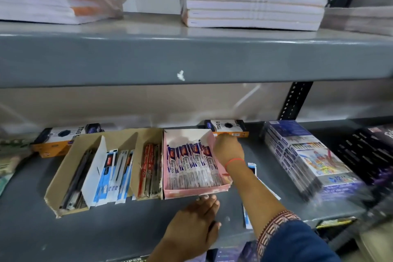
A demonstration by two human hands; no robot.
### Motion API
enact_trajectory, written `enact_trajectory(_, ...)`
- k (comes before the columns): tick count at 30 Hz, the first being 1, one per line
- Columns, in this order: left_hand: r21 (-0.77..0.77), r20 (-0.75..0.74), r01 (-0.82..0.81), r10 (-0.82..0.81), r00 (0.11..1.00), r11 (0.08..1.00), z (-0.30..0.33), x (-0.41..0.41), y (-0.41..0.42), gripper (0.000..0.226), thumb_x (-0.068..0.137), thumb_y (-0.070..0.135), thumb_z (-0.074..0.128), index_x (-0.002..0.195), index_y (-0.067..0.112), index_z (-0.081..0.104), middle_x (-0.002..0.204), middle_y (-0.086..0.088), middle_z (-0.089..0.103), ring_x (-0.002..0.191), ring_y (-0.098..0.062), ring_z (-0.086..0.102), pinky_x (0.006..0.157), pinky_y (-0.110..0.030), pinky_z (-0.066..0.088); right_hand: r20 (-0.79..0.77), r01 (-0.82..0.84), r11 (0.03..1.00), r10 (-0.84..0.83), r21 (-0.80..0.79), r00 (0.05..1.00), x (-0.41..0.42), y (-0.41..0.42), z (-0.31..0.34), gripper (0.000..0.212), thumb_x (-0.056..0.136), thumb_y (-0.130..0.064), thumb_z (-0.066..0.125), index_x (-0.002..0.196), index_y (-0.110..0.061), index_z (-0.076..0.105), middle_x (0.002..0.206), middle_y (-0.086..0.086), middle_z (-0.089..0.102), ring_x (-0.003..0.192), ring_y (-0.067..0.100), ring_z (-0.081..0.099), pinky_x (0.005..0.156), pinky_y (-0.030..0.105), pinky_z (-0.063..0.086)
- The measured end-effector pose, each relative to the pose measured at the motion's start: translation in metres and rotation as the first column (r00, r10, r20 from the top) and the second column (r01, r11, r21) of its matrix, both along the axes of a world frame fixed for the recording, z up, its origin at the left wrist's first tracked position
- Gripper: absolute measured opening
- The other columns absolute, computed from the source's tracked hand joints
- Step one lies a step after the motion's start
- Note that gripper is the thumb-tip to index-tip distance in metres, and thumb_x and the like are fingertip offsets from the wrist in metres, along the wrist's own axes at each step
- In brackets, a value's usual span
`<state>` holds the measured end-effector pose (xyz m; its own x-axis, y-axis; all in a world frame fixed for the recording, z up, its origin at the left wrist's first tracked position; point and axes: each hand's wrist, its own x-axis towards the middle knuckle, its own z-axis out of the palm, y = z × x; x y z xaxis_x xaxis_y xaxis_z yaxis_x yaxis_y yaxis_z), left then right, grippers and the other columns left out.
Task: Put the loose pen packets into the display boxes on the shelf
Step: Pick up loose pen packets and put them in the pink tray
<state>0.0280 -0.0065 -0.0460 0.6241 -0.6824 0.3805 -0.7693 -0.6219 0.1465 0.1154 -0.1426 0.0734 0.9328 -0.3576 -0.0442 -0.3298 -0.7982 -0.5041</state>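
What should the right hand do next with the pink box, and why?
Probably draw the right hand back out of the pink box and reach for the loose packet lying on the shelf beside the forearm. The box already holds a neat row of packets, and the left hand steadies its front edge.

Right forearm (253, 193) covers most of a loose packet (252, 168). Right fingers are hidden behind the pink box (195, 192) wall. Stacked packs (308, 155) at right blur toward the frame edge.
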Motion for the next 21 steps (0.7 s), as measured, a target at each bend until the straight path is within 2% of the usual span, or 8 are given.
enact_trajectory(3,-0.003,-0.005,0.003,-0.003,1.0,1.0,0.004,-0.002,0.001,0.046,0.079,0.044,0.04,0.103,0.02,0.072,0.108,0.005,0.069,0.092,-0.009,0.066,0.072,-0.018,0.049,-0.021,0.134,0.99,-0.135,-0.031,0.991,-0.015,-0.035,0.003,0.031,0.093,-0.008,0.04,0.116,0.001,0.058,0.121,0.023,0.063,0.111,0.038,0.06,0.091,0.038,0.049)
enact_trajectory(6,0.02,-0.003,-0.021,0.021,1.0,1.0,0.003,-0.002,0.002,0.048,0.087,0.045,0.035,0.104,0.021,0.072,0.109,0.006,0.069,0.093,-0.008,0.065,0.074,-0.018,0.05,-0.244,0.148,0.98,-0.177,-0.132,0.953,-0.038,-0.065,-0.01,0.039,0.091,-0.008,0.044,0.129,-0.004,0.053,0.133,0.016,0.058,0.121,0.033,0.056,0.098,0.04,0.046)
enact_trajectory(8,0.036,0.005,-0.027,0.027,1.0,0.999,-0.001,0.0,0.002,0.049,0.088,0.045,0.034,0.109,0.019,0.069,0.113,0.005,0.067,0.097,-0.01,0.065,0.078,-0.022,0.05,-0.314,0.138,0.982,-0.171,-0.126,0.934,-0.049,-0.075,-0.021,0.041,0.088,-0.01,0.048,0.129,-0.007,0.053,0.133,0.014,0.058,0.121,0.031,0.056,0.098,0.041,0.046)
enact_trajectory(13,0.049,-0.003,-0.03,0.031,1.0,0.998,0.005,-0.005,0.002,0.053,0.094,0.043,0.024,0.109,0.021,0.07,0.112,0.006,0.067,0.1,-0.009,0.063,0.082,-0.021,0.047,-0.289,0.203,0.979,-0.19,0.015,0.938,-0.058,-0.081,-0.03,0.037,0.084,-0.003,0.053,0.12,0.004,0.057,0.126,0.023,0.061,0.115,0.034,0.06,0.093,0.038,0.05)
enact_trajectory(15,0.063,-0.019,-0.045,0.046,0.999,0.997,0.006,-0.006,0.002,0.048,0.088,0.043,0.034,0.11,0.018,0.069,0.114,0.002,0.067,0.101,-0.011,0.063,0.086,-0.023,0.044,-0.262,0.226,0.971,-0.2,0.073,0.944,-0.059,-0.084,-0.033,0.034,0.084,-0.002,0.054,0.116,0.009,0.058,0.123,0.026,0.061,0.113,0.036,0.06,0.09,0.037,0.05)
enact_trajectory(17,0.083,-0.027,-0.053,0.055,0.998,0.995,0.005,-0.005,0.002,0.048,0.086,0.042,0.036,0.112,0.015,0.067,0.116,0.0,0.065,0.103,-0.014,0.062,0.089,-0.026,0.038,-0.253,0.242,0.96,-0.2,0.145,0.946,-0.062,-0.088,-0.035,0.033,0.083,-0.004,0.058,0.113,0.01,0.059,0.12,0.026,0.063,0.107,0.035,0.061,0.086,0.035,0.049)
enact_trajectory(19,0.075,-0.034,-0.045,0.048,0.998,0.996,0.004,-0.005,0.002,0.051,0.094,0.041,0.026,0.113,0.016,0.067,0.118,0.0,0.065,0.104,-0.014,0.061,0.089,-0.027,0.04,-0.256,0.262,0.924,-0.192,0.279,0.948,-0.062,-0.095,-0.034,0.035,0.08,-0.007,0.065,0.11,0.01,0.061,0.113,0.027,0.066,0.094,0.026,0.063,0.083,0.032,0.05)
enact_trajectory(21,0.08,-0.081,-0.041,0.047,0.996,0.996,0.006,-0.005,0.001,0.066,0.098,0.043,0.008,0.11,0.019,0.069,0.116,0.003,0.066,0.102,-0.011,0.062,0.086,-0.024,0.045,-0.194,0.268,0.835,-0.197,0.48,0.961,-0.065,-0.098,-0.029,0.019,0.08,-0.004,0.068,0.093,0.008,0.065,0.078,0.026,0.07,0.061,0.011,0.062,0.067,0.023,0.056)
